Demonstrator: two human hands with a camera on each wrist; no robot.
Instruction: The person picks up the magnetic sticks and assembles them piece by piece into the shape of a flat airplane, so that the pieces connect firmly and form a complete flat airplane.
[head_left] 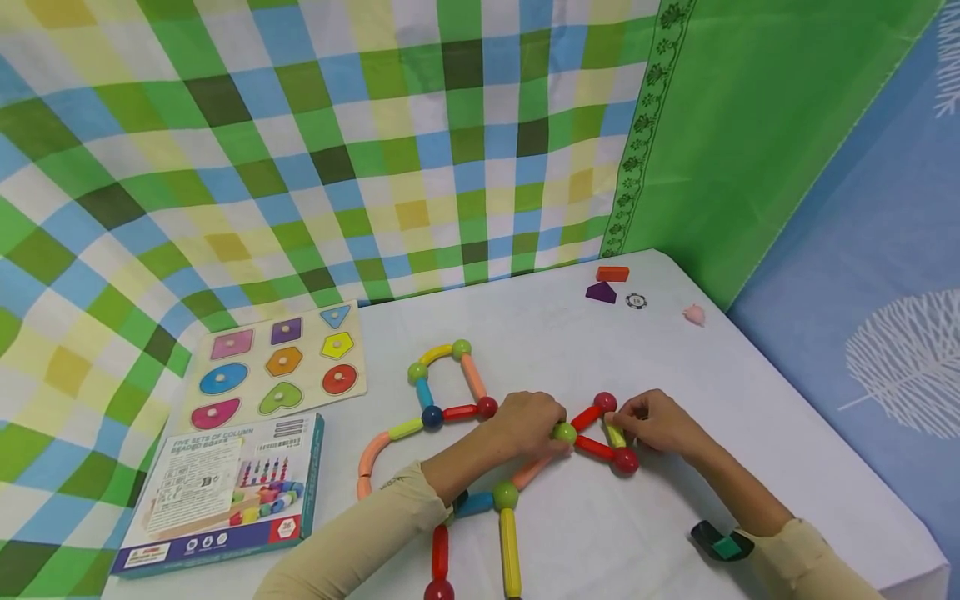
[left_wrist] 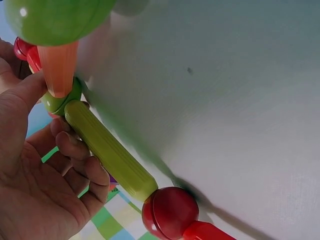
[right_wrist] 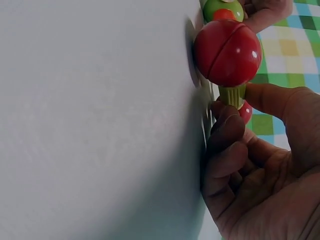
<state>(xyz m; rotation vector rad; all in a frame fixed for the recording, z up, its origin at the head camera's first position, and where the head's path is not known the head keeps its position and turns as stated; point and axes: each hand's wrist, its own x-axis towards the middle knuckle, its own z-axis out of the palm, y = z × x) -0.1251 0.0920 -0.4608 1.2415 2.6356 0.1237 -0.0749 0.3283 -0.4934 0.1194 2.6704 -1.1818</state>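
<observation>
My left hand (head_left: pixel 528 423) pinches a green ball (head_left: pixel 566 434) between thumb and fingers. Two red sticks fan out from that ball to an upper red ball (head_left: pixel 605 402) and a lower red ball (head_left: pixel 626 461). Between these red balls lies a short yellow-green stick (head_left: pixel 615 434), pinched by thumb and fingertips of my right hand (head_left: pixel 663 425). In the right wrist view, the stick (right_wrist: pixel 231 94) meets the nearer red ball (right_wrist: pixel 227 52). A peach stick (head_left: pixel 531 474) runs from the held ball to another green ball (head_left: pixel 506 496). My left forearm covers part of the chain.
Further left, more sticks and balls form a loop around a dark blue ball (head_left: pixel 432 417). A shape puzzle board (head_left: pixel 307 400) and a boxed bead toy (head_left: pixel 318 467) lie at the left. An orange block (head_left: pixel 612 273), purple piece (head_left: pixel 602 292), chip (head_left: pixel 636 301) and pink figure (head_left: pixel 694 314) sit at the back right.
</observation>
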